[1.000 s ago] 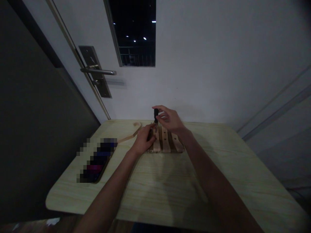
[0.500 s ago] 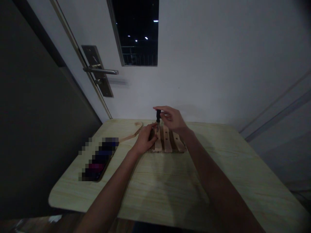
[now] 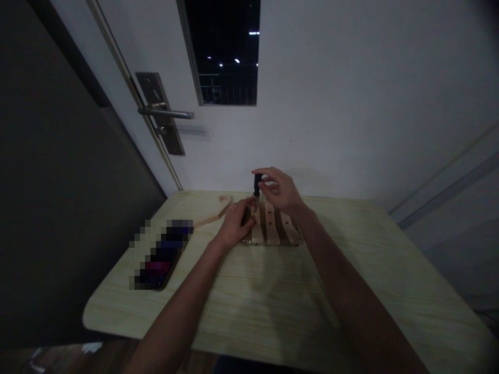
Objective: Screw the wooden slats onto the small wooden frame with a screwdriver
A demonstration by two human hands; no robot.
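Note:
A screwdriver with a black handle stands nearly upright, its lower end at a pale wooden strip. My right hand has its fingers closed around the handle, the index finger reaching over the top. Thumb and fingers of my left hand press on the same strip from the left, around the screwdriver's lower end. That strip lies on a darker flat base, beside a second strip and a third strip, both with dark holes. Whether a screw sits under the tip is too small to tell.
A hooked wooden piece lies left of my left hand. Nearer me is a phone, partly pixelated. The pale table stands against a white door with a metal handle and a dark window.
The whole view has shifted slightly, so everything appears a little further right. Both hands keep their places at the strip and the screwdriver.

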